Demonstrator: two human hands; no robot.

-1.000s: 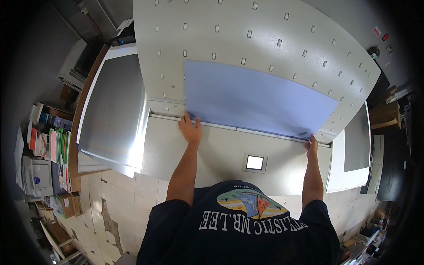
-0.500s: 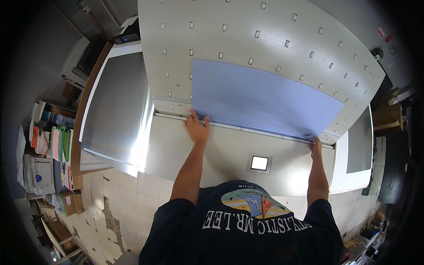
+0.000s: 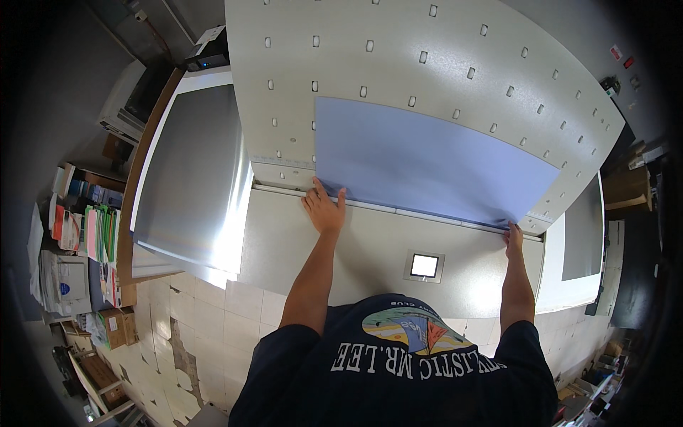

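A thin blue-violet plate (image 3: pixel 434 153), shaped like a wide rectangle, lies on the pale machine table (image 3: pixel 398 43). Its near edge runs along the slot at the table's front. At the plate's near left corner is my left hand (image 3: pixel 324 210), open, with fingers and thumb apart and the tips touching that edge. My right hand (image 3: pixel 514 240) rests at the near right corner, open, its fingers stretched up to the edge and partly hidden by the hand itself. A small lit screen (image 3: pixel 425 266) is set in the front panel (image 3: pixel 370 242) between my forearms.
Grey metallic sheets (image 3: pixel 188 164) lie on a white-edged stand to the left. Another sheet (image 3: pixel 582 228) lies on the right side. Small white rollers dot the tilted table. Shelves with coloured folders (image 3: pixel 99 231) stand far left, with cardboard boxes (image 3: pixel 117 327) below.
The whole view has shifted slightly. Both hands stay at the near corners of the plate, and the plate shows no clear movement on the table.
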